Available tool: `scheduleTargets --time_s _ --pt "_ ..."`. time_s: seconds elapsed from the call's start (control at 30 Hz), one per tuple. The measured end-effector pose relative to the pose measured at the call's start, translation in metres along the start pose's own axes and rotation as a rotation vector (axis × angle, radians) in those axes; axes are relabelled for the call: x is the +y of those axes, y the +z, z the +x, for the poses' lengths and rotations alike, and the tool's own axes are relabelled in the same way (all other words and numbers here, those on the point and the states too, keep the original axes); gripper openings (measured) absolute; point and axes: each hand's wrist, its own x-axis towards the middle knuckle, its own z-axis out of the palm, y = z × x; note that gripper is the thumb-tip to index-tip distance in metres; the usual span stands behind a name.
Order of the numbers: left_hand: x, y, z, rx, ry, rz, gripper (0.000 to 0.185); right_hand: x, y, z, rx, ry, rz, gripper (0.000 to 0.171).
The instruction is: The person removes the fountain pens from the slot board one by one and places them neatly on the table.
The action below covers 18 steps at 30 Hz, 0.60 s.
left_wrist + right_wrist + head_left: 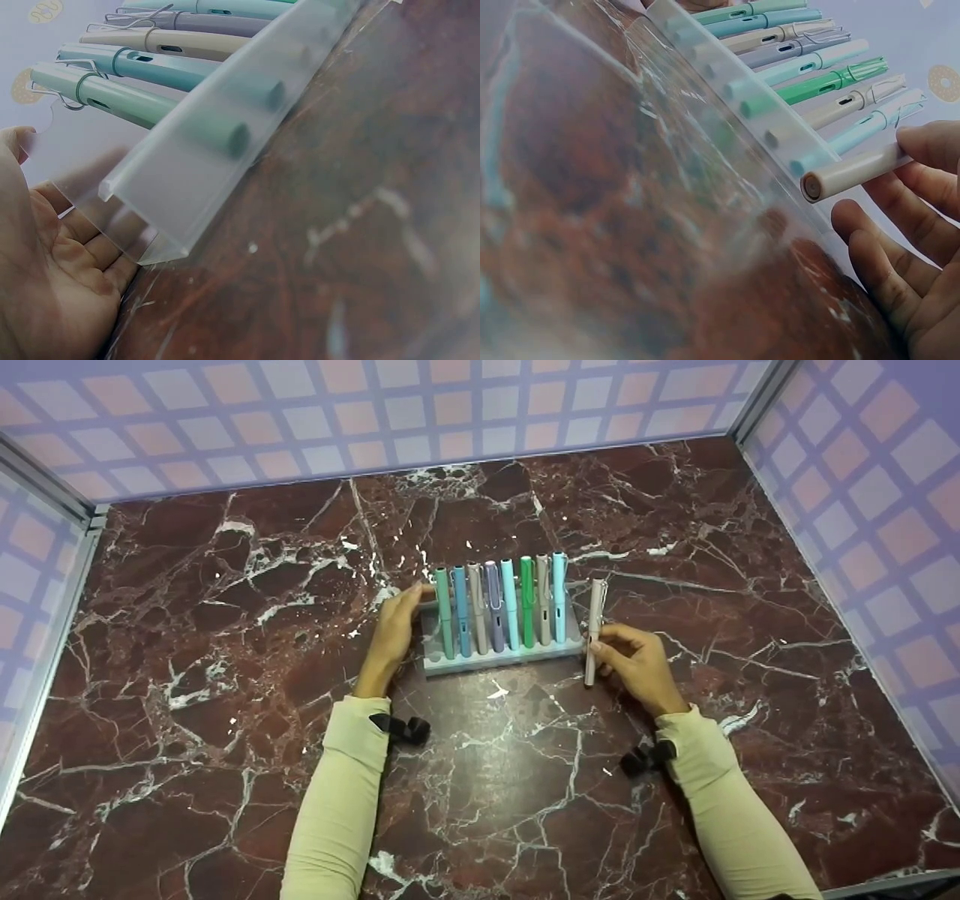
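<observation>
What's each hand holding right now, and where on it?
The right hand pinches a white pen near its lower middle. The left hand rests against the pen rack's left end.

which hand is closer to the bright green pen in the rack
Right. The right hand, holding a white pen, sits just past the rack's right end, nearer the bright green pen. The left hand rests on the rack's far left end.
</observation>
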Motion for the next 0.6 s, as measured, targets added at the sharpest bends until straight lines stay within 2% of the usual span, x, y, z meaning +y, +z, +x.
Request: scheduleTargets --time_s 0.17,0.4,0.5,0.6 --pt "-0.0001 -0.0001 -0.0001 0.000 0.015 0.007 0.042 -0.0001 0.0020 -0.0009 -0.002 0.007 -0.005 0.014" --pt "-0.0007 0.0007 0.0010 0.044 0.033 0.140 0.041 -0.0005 0.0034 -0.0025 0.005 0.015 0.019 0.015" --pt "-0.0007 0.0006 0.0008 0.035 0.018 0.121 0.042 -0.0008 0.0042 -0.0030 0.002 0.008 0.004 0.014" --pt "-0.0008 0.0000 0.0004 0.009 0.005 0.055 0.042 -0.0011 0.0051 -0.0032 -0.002 0.003 -0.006 0.013"
